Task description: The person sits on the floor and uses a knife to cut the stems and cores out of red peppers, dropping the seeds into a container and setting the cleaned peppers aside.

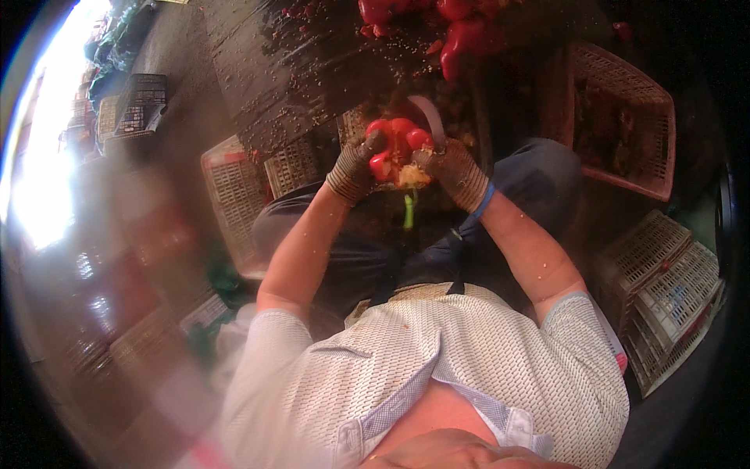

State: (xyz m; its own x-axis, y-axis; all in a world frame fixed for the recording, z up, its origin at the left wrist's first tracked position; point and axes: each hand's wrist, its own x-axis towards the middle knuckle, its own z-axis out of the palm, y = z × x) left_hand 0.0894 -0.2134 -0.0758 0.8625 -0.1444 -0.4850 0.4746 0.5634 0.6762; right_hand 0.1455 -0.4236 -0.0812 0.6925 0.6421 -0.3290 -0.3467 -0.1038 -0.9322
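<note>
In front of my lap my left hand (355, 170), in a soiled knitted glove, is closed round the left side of a red bell pepper (400, 131). The pepper looks cut open. My right hand (457, 170), gloved too, is closed at its right side, and a curved pale knife blade (428, 114) rises from that hand; its handle is hidden. Under the pepper, by the right fingertips, is a yellowish seedy core (414, 177). A green stem (408, 211) points down from it. Whether the core still touches the pepper I cannot tell.
Ahead lies a dark work surface (266, 70) strewn with seeds, with several red peppers (462, 43) at its far side. A pinkish crate (664, 133) with scraps stands at right, stacked pale crates (664, 273) lower right. Another crate (234, 195) stands left of my knees.
</note>
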